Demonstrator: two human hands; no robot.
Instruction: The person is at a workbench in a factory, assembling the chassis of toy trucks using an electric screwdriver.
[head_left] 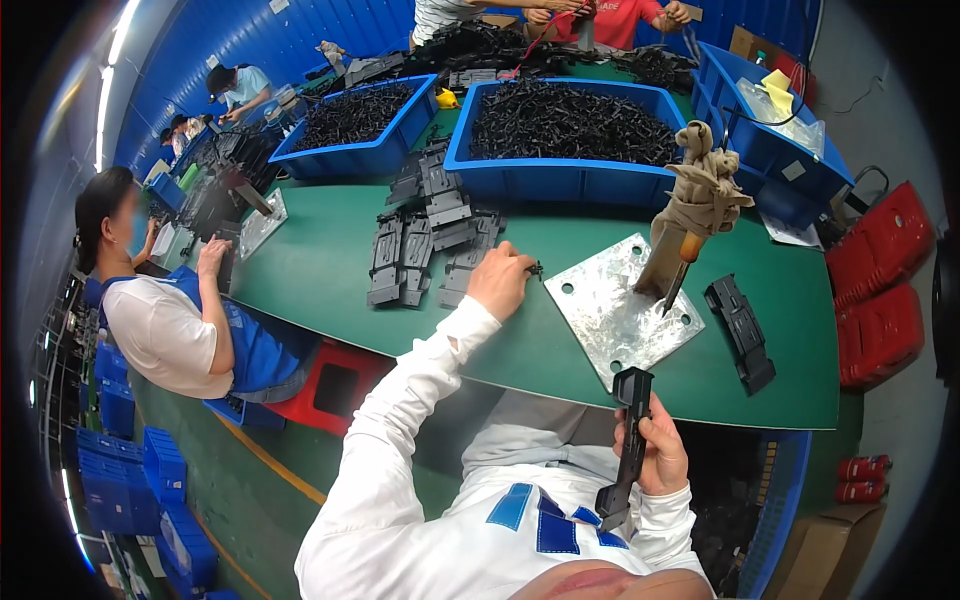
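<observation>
My left hand point(498, 282) is over the table, its fingers pinched on a small black plastic part point(537, 269). My right hand point(662, 448) grips a long black plastic housing point(632, 440), held upright at the table's front edge. Between and beyond my hands lies a square metal plate point(600, 335) with corner holes. A post wrapped in beige cloth point(700, 185) rises from it, with an orange-handled tool point(686, 258) leaning against it. Left of the plate, several black housings point(402, 255) lie in a pile. Another black housing point(741, 330) rests to its right.
Two blue bins point(560, 180) of small black parts stand at the back of the green table point(330, 270). Stacked blue crates point(770, 130) are at the back right, near red chairs point(880, 290). A co-worker point(165, 310) sits at the left; others work farther back.
</observation>
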